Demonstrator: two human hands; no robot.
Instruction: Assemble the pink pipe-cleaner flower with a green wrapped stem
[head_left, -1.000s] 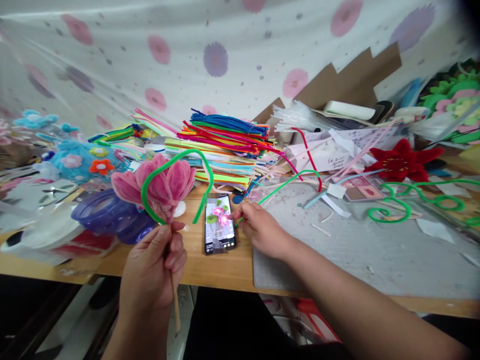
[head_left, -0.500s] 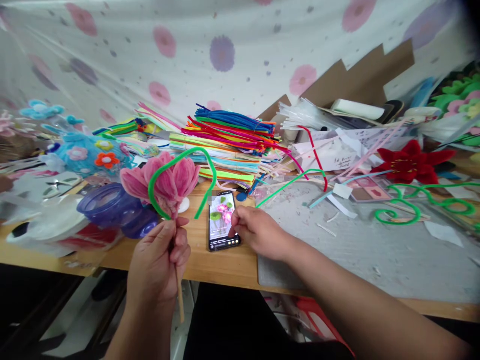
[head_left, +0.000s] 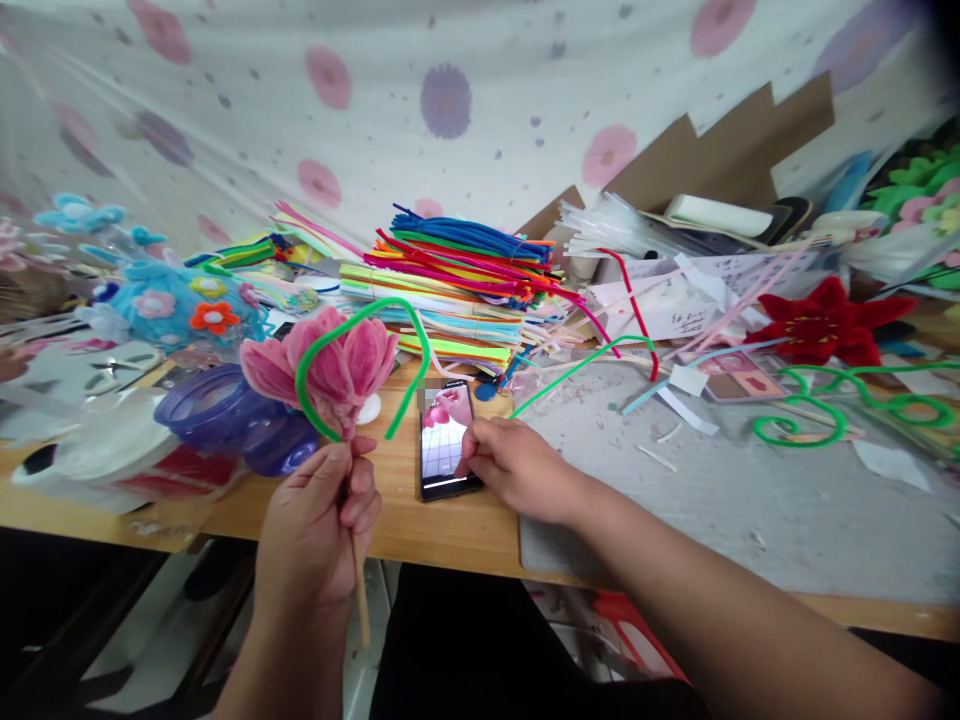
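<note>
My left hand [head_left: 319, 520] is closed round the wooden stick of a pink pipe-cleaner flower [head_left: 345, 365], holding it upright above the table's front edge. A bent green pipe cleaner [head_left: 422, 345] loops in front of the petals, its lower end at the same grip and its other end free. My right hand [head_left: 514, 465] has its fingers curled in, with the tips at the lower right of a phone [head_left: 442, 450] lying on the wood. Pink shapes over a pale grid show on the lit screen. I see nothing held in the right hand.
Stacked bundles of coloured pipe cleaners [head_left: 465, 265] lie behind the phone. A purple translucent container [head_left: 225, 410] and scissors [head_left: 116, 372] are at left. On the right, a grey mat [head_left: 675, 520] bears green curled stems [head_left: 802, 425]; a red flower [head_left: 817, 325] lies beyond.
The phone's picture has switched from pink flowers with green leaves to pink shapes over a pale grid. Both hands stay nearly where they were; the flower is still held.
</note>
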